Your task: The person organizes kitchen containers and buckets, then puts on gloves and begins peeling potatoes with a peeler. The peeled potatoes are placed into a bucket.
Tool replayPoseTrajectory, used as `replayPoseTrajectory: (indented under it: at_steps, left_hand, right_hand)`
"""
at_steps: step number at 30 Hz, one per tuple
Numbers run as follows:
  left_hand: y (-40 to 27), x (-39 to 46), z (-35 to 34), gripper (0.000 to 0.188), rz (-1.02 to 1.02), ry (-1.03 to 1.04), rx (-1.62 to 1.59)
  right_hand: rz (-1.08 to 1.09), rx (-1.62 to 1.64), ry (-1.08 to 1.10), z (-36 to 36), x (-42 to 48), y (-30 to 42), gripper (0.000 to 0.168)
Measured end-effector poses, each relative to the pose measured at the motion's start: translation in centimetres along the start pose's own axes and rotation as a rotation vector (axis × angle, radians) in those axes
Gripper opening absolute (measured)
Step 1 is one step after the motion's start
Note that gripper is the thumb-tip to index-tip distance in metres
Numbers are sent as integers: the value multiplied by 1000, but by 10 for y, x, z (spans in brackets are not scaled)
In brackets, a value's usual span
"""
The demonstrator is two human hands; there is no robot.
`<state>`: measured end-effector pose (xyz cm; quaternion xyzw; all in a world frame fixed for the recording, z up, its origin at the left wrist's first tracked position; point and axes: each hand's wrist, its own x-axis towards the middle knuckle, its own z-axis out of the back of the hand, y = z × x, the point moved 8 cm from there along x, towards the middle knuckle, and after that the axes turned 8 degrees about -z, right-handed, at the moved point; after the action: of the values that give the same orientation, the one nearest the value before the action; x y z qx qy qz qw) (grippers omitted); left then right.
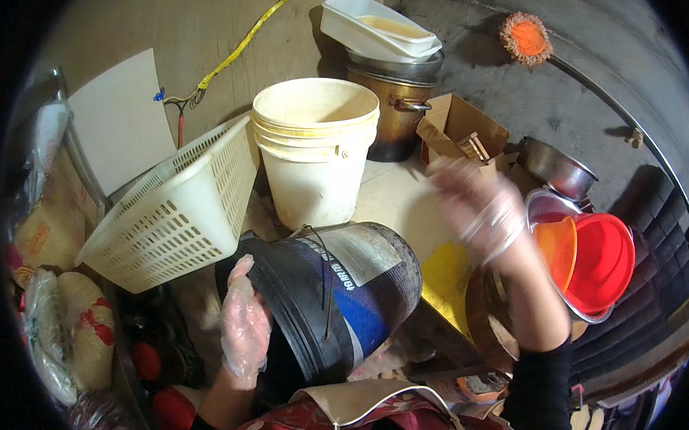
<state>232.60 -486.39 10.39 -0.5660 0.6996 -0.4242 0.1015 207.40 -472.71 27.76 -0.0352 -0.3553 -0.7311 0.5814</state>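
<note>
A black and blue plastic bucket (370, 285) with a wire handle lies tilted on its side in front of me, its mouth towards the lower left. My left hand (246, 320), in a clear plastic glove, rests against the bucket's rim; its fingers are partly hidden. My right hand (474, 206), also gloved in clear plastic, is raised to the right of the bucket and blurred, so its fingers and anything in them cannot be made out. Just behind the black bucket stands a cream plastic bucket (317, 185). A white slotted plastic basket (171, 225) leans to its left.
At the back stands a metal pot (386, 119) topped by a metal basin and white trays (375, 29). A cardboard box (475, 125), a metal pot (557, 166) and a red basin (604, 267) sit to the right. Filled bags (86, 330) lie at left; a yellow-wrapped cable (245, 40) hangs behind.
</note>
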Motion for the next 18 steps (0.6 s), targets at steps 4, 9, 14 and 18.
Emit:
replayPoseTrajectory:
  at_steps: [4,9,14,18]
  left_hand:
    - [18,4,-28,43,-2,5,-97]
    - [20,20,-79,61,97,179,-126]
    - [38,59,-136,57,45,448,-178]
    - [55,85,-168,64,133,526,-123]
  right_hand:
    - [307,-142,147,-73,-58,83,72]
    - [258,-125,105,-105,-54,88,82]
    - [119,81,-62,-82,-18,30,66]
    - [-31,439,-108,-54,4,-19,60]
